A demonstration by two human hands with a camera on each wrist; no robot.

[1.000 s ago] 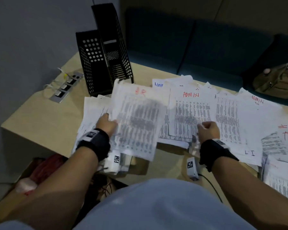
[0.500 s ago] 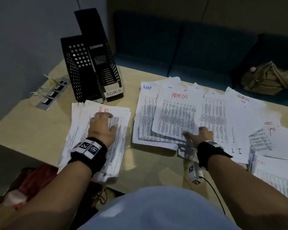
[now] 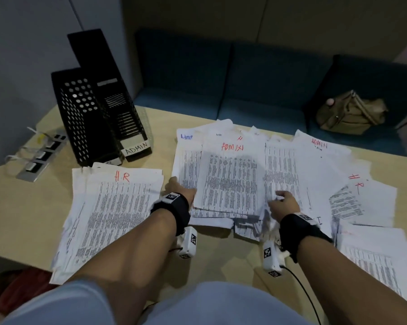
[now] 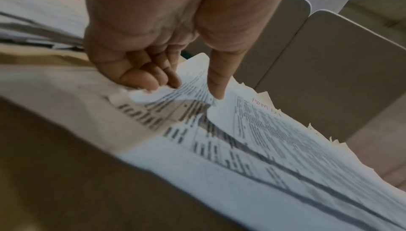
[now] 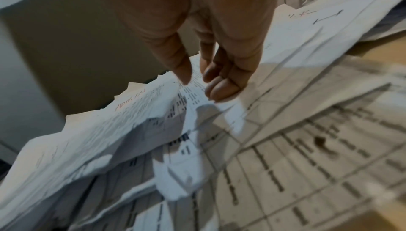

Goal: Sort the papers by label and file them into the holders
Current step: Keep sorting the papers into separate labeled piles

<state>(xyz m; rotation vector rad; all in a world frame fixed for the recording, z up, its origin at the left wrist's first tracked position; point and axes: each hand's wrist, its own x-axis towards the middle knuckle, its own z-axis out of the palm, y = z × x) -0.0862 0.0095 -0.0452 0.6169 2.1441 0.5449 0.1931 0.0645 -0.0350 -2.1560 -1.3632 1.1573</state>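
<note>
- Papers: top sheet marked "ADMIN" in red [image 3: 230, 181] lies on a loose spread in the middle of the table [image 3: 33, 207]; both hands are at its near corners.
- Left hand [image 3: 182, 190] pinches the near-left corner: thumb on top, fingers [image 4: 151, 80] curled under the lifted edge.
- Right hand [image 3: 283, 202] at the near-right corner, thumb and curled fingers [image 5: 222, 87] closing over a raised fold; it looks like a light pinch, though blur leaves the contact unclear.
- Step in hand, as I judge it: taking the ADMIN sheet off the spread. Best done by lifting both corners evenly and peeling only the top sheet; the papers below are crumpled and overlapping, so a second page could ride along. Check the label before moving it.
- HR pile [image 3: 118, 207] sits apart on the left, squared roughly, red "HR" on top, just in front of the holders.
- Unsorted papers [image 3: 326, 174] fan out to the right, with mixed ADMIN, HR and IT marks.
- Holders: two black perforated file holders [image 3: 80, 123] stand side by side at the far-left of the table; the further one [image 3: 120, 106] carries an "ADMIN" tag. No papers show inside either, though their interiors are mostly hidden.
</note>
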